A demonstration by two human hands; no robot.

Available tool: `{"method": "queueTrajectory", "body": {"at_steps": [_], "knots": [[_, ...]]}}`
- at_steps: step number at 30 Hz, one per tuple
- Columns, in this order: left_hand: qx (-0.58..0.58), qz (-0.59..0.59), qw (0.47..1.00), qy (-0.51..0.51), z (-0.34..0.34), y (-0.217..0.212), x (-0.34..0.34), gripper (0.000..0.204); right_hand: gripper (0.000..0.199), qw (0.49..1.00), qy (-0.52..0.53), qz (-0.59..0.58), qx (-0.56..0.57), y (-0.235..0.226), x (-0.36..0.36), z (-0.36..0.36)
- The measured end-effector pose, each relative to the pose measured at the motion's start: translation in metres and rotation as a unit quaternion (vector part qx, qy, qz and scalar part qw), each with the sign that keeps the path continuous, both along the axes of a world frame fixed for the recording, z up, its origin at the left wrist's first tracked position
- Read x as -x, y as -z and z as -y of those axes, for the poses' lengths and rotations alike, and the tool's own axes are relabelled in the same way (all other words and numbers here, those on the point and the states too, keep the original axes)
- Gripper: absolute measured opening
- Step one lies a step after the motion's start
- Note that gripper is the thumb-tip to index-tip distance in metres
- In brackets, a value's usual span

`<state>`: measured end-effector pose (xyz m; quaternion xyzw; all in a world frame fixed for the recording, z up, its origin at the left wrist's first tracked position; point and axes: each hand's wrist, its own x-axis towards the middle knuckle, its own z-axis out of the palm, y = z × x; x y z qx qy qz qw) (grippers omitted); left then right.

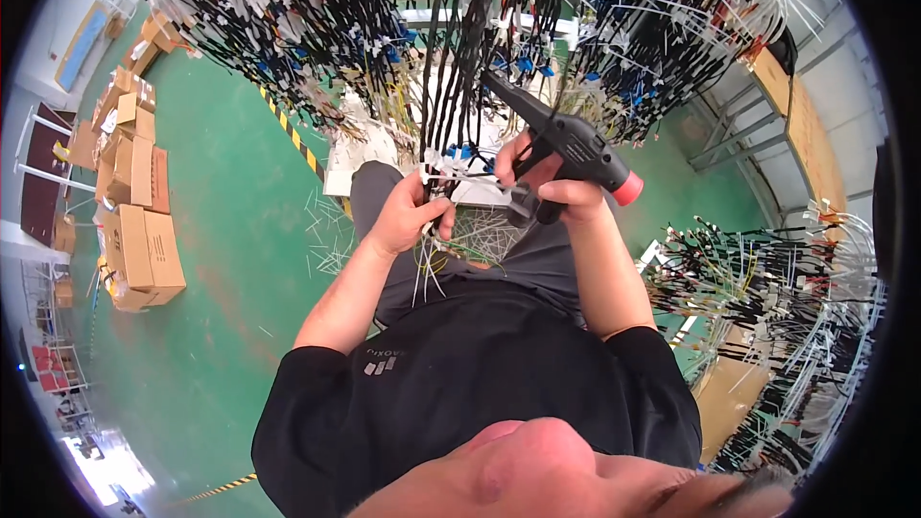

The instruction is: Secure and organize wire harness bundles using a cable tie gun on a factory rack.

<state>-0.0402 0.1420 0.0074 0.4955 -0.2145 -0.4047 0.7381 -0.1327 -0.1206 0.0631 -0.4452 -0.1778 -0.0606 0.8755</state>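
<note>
My left hand (411, 216) is closed around the lower end of a black wire harness (439, 149), thumb and fingers pressed together below its white connectors. Thin pale strands hang under those fingers. In my right hand (566, 190) is a black cable tie gun (585, 151) with a red rear end, its nose pointing up and left toward the hanging wires. White cable ties (470, 178) stretch between the two hands. Whether the gun touches one of them I cannot make out. My right fingers wrap its grip and are partly hidden by it.
Dense rows of hanging wire harnesses (278, 19) fill the far side, with more harnesses (758, 278) at the right. Cut tie ends (326, 235) litter the green floor. Cardboard boxes (144, 249) stand at left; a wooden board (801, 134) is at far right.
</note>
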Motion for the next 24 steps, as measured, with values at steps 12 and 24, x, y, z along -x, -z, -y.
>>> {"method": "queueTrajectory", "body": {"at_steps": [12, 24], "knots": [[0.053, -0.026, 0.998, -0.019, -0.028, 0.01, -0.024, 0.022, 0.055, 0.945, 0.324, -0.014, 0.05, -0.043, 0.046, 0.069], [-0.046, 0.016, 0.998, -0.049, -0.012, -0.001, -0.017, 0.022, 0.046, 0.923, 0.342, 0.024, 0.173, 0.006, 0.06, 0.0]]}}
